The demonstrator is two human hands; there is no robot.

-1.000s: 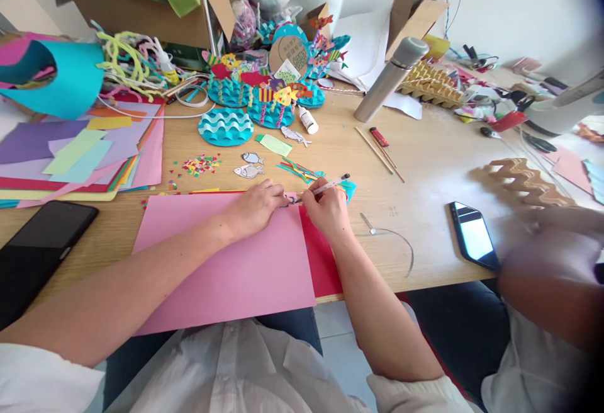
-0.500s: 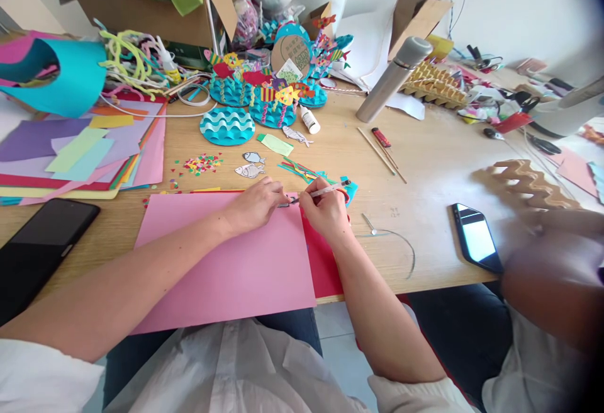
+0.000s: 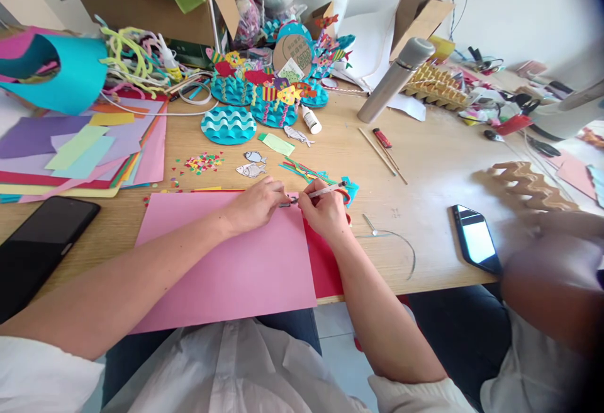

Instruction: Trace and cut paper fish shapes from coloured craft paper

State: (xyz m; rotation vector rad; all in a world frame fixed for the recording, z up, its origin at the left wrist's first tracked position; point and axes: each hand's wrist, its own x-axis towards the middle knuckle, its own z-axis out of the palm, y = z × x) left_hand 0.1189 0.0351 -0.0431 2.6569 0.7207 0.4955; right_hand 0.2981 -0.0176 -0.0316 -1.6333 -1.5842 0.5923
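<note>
My right hand (image 3: pixel 326 211) is closed around a slim white pen (image 3: pixel 333 189) with a dark end, its tip low near the top right corner of the pink paper sheet (image 3: pixel 245 268). Just left of the tip, the fingers of my left hand (image 3: pixel 257 204) are bent together and press on a small dark-outlined paper cutout (image 3: pixel 285 204), mostly hidden by them. Under the pink sheet lies a red sheet (image 3: pixel 324 262). Beyond my hands are fish-shaped paper cutouts (image 3: pixel 251 170) and thin coloured paper strips (image 3: pixel 302 170). Orange-handled scissors (image 3: pixel 348 196) show partly behind my right hand.
A black phone (image 3: pixel 44 249) and stacked coloured papers (image 3: pixel 94 148) lie left. Farther back stand blue fish decorations (image 3: pixel 274 111), a glue bottle (image 3: pixel 311 120) and a steel flask (image 3: pixel 394 82). At right, another person's arm (image 3: pixel 552 268) rests beside a lit phone (image 3: pixel 476 238).
Both hands stay in nearly the same spot, with the pen still at the cutout. The whole view has shifted very slightly.
</note>
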